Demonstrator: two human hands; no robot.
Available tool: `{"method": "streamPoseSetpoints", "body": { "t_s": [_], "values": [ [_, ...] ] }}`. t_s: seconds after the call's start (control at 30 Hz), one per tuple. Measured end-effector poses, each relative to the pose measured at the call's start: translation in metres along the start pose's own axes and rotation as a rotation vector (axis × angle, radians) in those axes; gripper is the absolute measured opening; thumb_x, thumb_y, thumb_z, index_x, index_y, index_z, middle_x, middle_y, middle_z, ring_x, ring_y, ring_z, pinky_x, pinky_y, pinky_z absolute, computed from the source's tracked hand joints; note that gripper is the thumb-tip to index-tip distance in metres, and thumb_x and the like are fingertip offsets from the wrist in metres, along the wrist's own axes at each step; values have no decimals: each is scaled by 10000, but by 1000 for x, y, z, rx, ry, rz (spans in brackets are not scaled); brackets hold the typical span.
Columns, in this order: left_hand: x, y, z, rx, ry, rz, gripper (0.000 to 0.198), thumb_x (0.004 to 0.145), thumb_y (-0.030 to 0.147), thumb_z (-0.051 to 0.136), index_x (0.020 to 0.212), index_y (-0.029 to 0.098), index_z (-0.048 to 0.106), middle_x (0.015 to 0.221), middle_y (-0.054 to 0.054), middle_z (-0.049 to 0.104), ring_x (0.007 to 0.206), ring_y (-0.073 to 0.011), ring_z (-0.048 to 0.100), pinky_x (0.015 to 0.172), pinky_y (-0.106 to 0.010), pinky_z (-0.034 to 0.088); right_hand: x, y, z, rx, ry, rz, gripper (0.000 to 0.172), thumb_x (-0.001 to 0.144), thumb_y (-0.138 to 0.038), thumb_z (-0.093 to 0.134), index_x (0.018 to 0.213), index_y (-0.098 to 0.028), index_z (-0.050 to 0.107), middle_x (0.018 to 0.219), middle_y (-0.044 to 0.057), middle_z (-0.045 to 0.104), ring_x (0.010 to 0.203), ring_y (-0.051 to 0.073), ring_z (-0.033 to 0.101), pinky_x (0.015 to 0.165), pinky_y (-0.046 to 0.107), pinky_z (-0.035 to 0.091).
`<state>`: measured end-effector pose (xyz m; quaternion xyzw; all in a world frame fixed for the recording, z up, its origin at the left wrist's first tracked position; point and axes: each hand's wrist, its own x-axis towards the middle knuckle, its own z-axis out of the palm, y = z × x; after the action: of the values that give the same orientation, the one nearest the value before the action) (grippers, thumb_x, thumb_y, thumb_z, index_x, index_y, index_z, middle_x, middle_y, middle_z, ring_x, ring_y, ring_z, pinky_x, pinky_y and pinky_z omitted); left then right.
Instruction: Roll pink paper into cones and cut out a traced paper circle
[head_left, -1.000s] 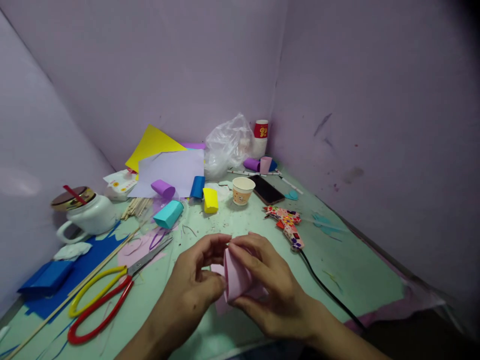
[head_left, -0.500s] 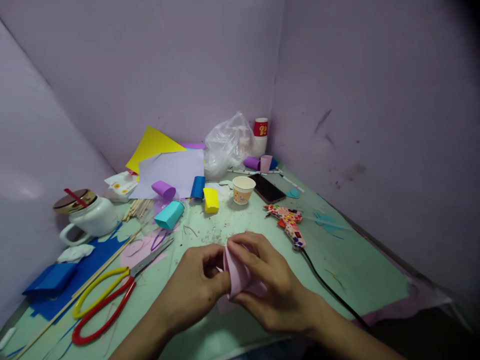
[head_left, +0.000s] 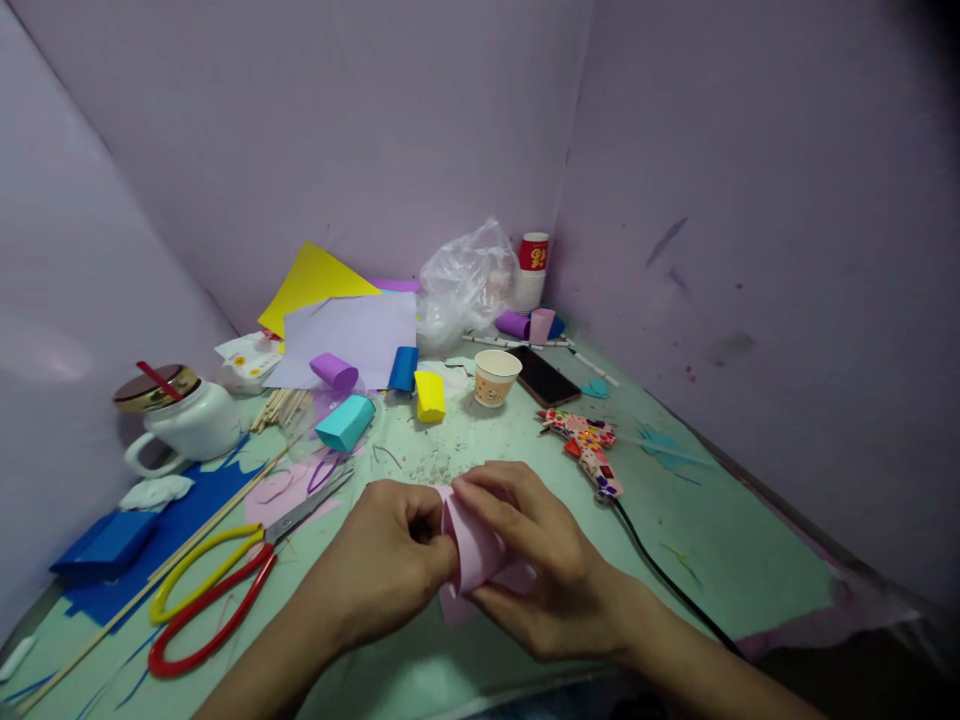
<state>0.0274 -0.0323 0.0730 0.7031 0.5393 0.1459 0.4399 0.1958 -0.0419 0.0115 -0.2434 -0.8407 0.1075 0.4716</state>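
Between my two hands, above the near middle of the table, is a piece of pink paper [head_left: 477, 548] bent into a curve. My left hand [head_left: 401, 545] pinches its left edge, thumb and curled fingers closed on it. Wrapped round the right side, my right hand [head_left: 536, 560] presses its fingers on top and its thumb below. A flat part of the pink paper shows under the hands. To the left lie open scissors [head_left: 251, 570] with one yellow and one red handle. A floral-patterned glue gun [head_left: 589, 445] rests to the right with its black cord.
Behind the hands stand a paper cup [head_left: 496, 380] and small paper rolls: yellow [head_left: 430, 398], teal [head_left: 346, 424], blue [head_left: 403, 370] and purple [head_left: 334, 372]. A phone [head_left: 546, 377] lies farther right. A white mug [head_left: 199, 425] and blue paper [head_left: 180, 520] are at left; a plastic bag [head_left: 465, 285] sits at the back.
The whole view has shifted slightly, so things on the table appear a little farther right. Both hands keep hold of the pink paper, and its curve looks rounder and more open.
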Motion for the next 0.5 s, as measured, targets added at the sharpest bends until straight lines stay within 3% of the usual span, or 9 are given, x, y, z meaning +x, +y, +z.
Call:
{"method": "streamPoseSetpoints", "body": {
  "t_s": [0.07,0.13,0.3,0.5],
  "values": [
    [2,-2,-3,-29,-105,40,86,636,159,458,572,155,515,546,58,401,527,-81,345,470,-201,265,2,-4,0,-20,-18,-11,691,742,-160,604,1368,-166,310,1148,153,518,1054,266,503,868,462,465],
    [3,-4,-3,-42,-132,67,94,647,167,466,560,156,500,548,58,389,534,-81,335,468,-197,264,3,-6,1,-44,-39,-31,671,753,-158,598,1363,-150,319,1138,157,544,1050,264,509,879,467,463],
    [6,-13,6,-80,-77,70,141,629,187,452,496,171,410,532,56,308,528,-79,286,451,-199,229,3,-5,3,-107,-59,-88,619,727,-95,566,1315,-80,376,1139,190,572,1063,276,509,894,487,464],
    [5,-17,13,-115,-25,80,130,616,186,453,491,160,429,529,51,332,528,-77,311,456,-188,253,3,-9,1,-169,-90,-104,567,773,-99,515,1320,-86,362,1135,195,597,1064,274,535,876,493,486]
  ]
}}
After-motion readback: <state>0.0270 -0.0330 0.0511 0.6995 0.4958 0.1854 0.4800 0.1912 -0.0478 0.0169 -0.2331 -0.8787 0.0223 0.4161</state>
